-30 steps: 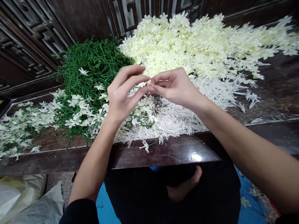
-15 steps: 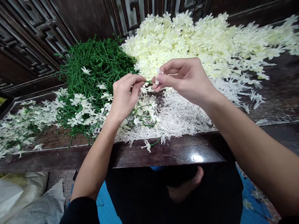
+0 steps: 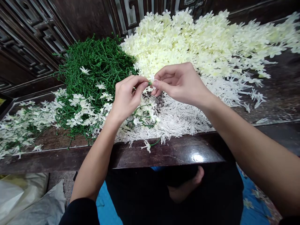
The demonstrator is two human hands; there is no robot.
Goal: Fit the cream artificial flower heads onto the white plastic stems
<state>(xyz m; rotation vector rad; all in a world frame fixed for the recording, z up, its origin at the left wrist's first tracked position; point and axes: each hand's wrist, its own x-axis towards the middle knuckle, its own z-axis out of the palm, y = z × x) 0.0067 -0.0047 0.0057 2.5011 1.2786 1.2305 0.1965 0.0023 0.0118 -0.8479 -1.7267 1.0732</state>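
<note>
My left hand pinches a green plastic stem between thumb and forefinger. Close against it, my right hand grips a small white artificial flower, fingertips almost meeting the left ones. The stem's end is at the flower; the fingers hide how far they are joined. Behind my left hand lies a heap of green stems. Loose cream flower heads are piled behind my right hand. Below both hands spread thin white spiky pieces.
Flowers on green stems lie along the left of the dark wooden bench. One stemmed flower hangs at its front edge. A carved wooden backrest rises behind. Sacks rest on the floor at lower left.
My right hand has moved slightly left and down, bringing the flower close to my left fingertips. Less of the green stem shows between the hands.
</note>
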